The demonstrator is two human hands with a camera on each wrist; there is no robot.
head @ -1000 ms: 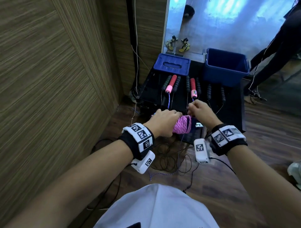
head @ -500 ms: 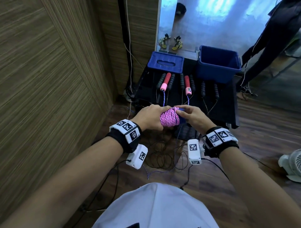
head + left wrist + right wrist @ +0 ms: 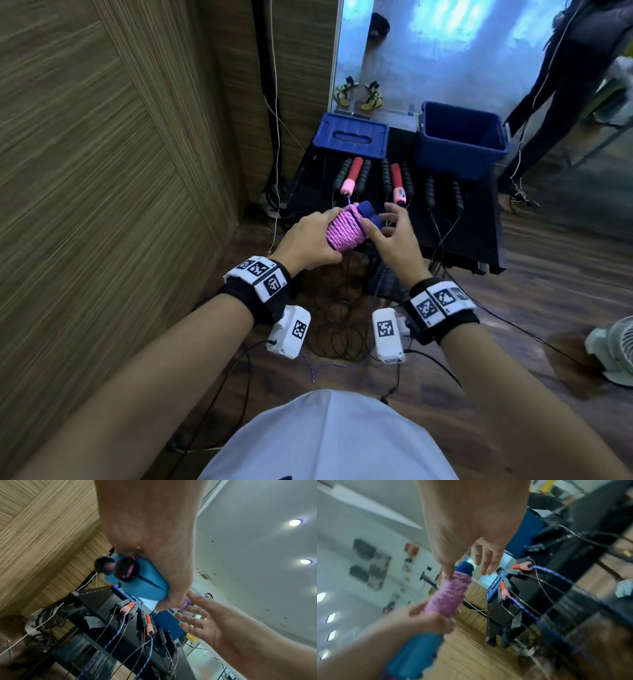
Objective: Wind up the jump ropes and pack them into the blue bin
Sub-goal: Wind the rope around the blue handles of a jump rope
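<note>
- Although the pink rope bundle (image 3: 344, 230) looks fully wound around its dark blue handles (image 3: 474, 216), I judge it not yet packed: it is held in the air in front of the blue bin (image 3: 459, 140), well short of it.
- My left hand (image 3: 308, 240) has its grip curled firmly around the bundle's near end.
- My right hand (image 3: 394, 236) has only the thumb touching the coils; its other fingers (image 3: 188, 620) are spread and hold nothing.
- The bin stands open at the far right of the black surface (image 3: 479, 233); I cannot see any rope inside it.
- The blue lid (image 3: 351, 135) lies to the left of the bin.
- Left to do: several ropes lie unwound in front of the bin, two orange-handled grips (image 3: 352, 173) and black ones (image 3: 428, 190) among them.
</note>
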